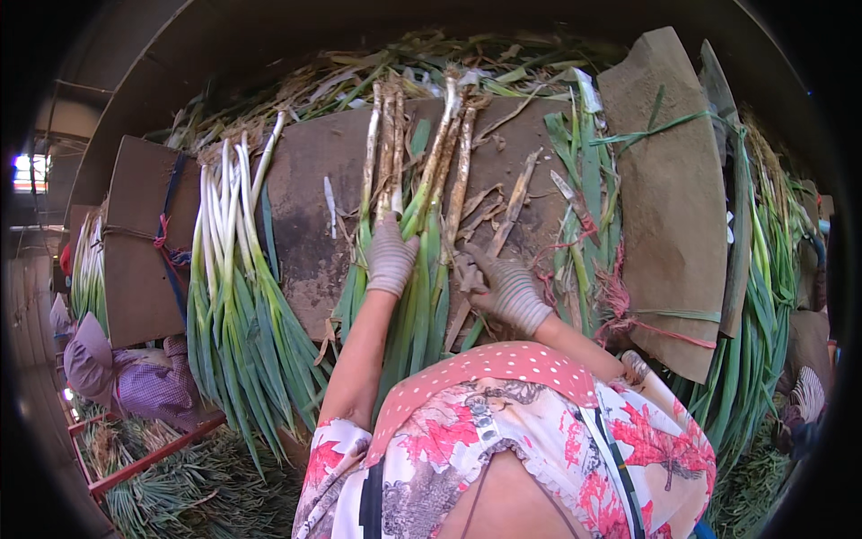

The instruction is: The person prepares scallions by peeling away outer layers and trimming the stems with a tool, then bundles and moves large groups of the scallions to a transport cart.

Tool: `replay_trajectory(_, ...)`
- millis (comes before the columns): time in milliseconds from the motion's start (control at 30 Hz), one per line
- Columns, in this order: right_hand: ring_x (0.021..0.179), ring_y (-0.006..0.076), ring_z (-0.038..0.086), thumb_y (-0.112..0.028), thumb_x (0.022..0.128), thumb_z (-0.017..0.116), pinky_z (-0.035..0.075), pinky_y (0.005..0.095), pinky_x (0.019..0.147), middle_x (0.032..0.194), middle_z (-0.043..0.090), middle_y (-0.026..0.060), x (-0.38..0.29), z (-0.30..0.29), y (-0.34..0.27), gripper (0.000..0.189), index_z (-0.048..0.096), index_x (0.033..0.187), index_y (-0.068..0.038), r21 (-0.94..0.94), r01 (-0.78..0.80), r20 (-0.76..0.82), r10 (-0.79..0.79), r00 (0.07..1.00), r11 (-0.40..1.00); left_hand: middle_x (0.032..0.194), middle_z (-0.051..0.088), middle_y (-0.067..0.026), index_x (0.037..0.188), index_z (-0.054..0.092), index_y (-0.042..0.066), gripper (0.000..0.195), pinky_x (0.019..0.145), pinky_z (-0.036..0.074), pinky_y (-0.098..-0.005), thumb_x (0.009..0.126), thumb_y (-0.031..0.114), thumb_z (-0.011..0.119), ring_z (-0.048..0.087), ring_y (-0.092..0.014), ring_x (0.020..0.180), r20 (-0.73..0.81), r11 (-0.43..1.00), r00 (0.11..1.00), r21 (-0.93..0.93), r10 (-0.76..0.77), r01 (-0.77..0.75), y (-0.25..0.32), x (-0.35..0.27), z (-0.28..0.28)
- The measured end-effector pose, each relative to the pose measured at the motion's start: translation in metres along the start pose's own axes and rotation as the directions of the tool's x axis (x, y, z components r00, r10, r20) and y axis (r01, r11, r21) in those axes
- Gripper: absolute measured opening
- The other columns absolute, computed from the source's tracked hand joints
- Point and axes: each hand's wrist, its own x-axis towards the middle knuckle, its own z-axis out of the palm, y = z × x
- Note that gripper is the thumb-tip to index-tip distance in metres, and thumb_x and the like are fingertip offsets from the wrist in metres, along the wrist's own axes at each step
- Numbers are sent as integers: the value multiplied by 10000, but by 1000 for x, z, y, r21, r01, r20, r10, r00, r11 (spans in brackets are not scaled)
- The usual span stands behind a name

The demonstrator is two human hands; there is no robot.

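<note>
Both of my hands wear striped, soiled knit gloves. My left hand (392,257) rests with its fingers on green onion stalks (416,202) that lie roots away from me on a worn board (306,195); whether it grips them is hidden. Close to the right of these stalks is my right hand (502,286), its thumb and fingers bent near a soiled, greyish piece at the fingertips. Several stalks under and beside my hands have brown, dirty outer skins. Left of them lies a pile of green onions (232,222) with clean white shanks. A peeled-off dry leaf (515,202) lies on the board.
At right, a knife (569,192) with pink string lies over green leaves, beside an upright board (663,202) tied with green twine. Another upright board (145,242) stands left. Leaf and root scraps (337,87) line the far edge. A co-worker (135,370) in a bonnet is at lower left.
</note>
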Motion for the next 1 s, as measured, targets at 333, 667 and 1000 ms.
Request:
replay_trajectory(333,873,419,669,-345,746,689,516,505,781,956,688,235,41,25,11,805,403,1446,-69,-24,33,-27,-33,999,999,1180,669,-194,1418,460,126,672,927,496,-395,818,146,762,645,-315,1000,140,900,987,-416,-76,128,-30,23,2)
replay_trajectory(667,811,390,695,-402,800,687,538,508,708,820,691,211,67,-20,-13,751,391,1414,-86,-77,-21,219,38,975,997,1214,624,-59,1433,530,108,540,925,466,-289,908,14,617,569,-158,994,358,470,918,-790,-168,394,-23,18,-4)
replay_trajectory(1000,888,381,689,-318,753,719,508,490,813,981,699,211,97,-4,7,871,322,1477,-40,-181,-35,53,45,998,983,1349,594,-87,1434,523,44,537,1010,444,-282,905,43,617,570,-176,1146,376,418,917,-818,-132,395,7,33,10)
